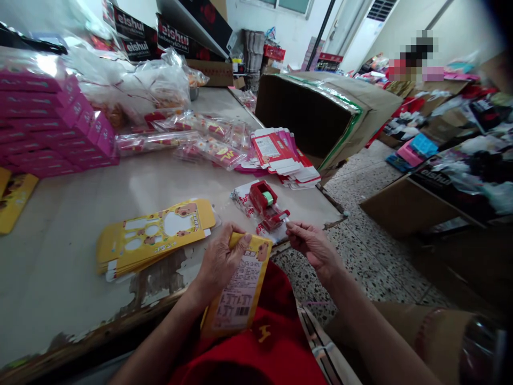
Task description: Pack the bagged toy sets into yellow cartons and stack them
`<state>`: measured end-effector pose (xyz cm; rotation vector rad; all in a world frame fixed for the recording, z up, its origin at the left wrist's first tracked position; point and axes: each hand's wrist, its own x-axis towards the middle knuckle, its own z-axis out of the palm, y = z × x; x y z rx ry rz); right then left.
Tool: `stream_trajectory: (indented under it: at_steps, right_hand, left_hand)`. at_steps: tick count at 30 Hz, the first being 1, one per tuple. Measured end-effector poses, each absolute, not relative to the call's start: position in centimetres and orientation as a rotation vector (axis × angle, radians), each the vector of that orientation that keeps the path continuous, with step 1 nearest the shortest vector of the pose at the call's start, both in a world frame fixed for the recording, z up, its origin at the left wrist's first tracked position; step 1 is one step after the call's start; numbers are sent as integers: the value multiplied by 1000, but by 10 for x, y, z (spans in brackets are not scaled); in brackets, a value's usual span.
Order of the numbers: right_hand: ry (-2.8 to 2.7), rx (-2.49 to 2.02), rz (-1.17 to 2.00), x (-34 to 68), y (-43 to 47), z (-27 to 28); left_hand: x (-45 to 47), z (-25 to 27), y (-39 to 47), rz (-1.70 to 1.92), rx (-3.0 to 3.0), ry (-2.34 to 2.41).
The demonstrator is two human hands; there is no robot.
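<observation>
My left hand (222,262) is closed around the upper end of a yellow box (244,289), whose printed back with a barcode faces up. The box is held over my lap, past the table's front edge. My right hand (312,246) pinches at the cutting end of a red tape dispenser (264,202); a small clear strip, probably tape, shows at its fingertips. A roll of greenish tape sits in the dispenser, which rests on a printed plastic bag (245,193). Left of my left hand lies a stack of flat yellow boxes (160,230) with cut-out windows.
Flattened red and white boxes (276,152) lie at the table's far right corner, beside a large open carton (340,101). Pink boxes (52,117) are stacked at left, near bagged goods (208,144). More cartons (417,198) stand on the speckled floor (344,187) at right.
</observation>
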<state>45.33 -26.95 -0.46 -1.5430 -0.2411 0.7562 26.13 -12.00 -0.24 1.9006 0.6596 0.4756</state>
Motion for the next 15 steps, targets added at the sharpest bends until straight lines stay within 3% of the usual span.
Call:
stream_trajectory:
  at_steps: [9,15]
  right_hand:
    - [-522,-1770,452,468,-292,-10]
    - [-1387,-1520,890,449,-284,54]
  left_hand:
    - [276,-10,-112,351,1821,496]
    - [286,-9,-123,262,1536,435]
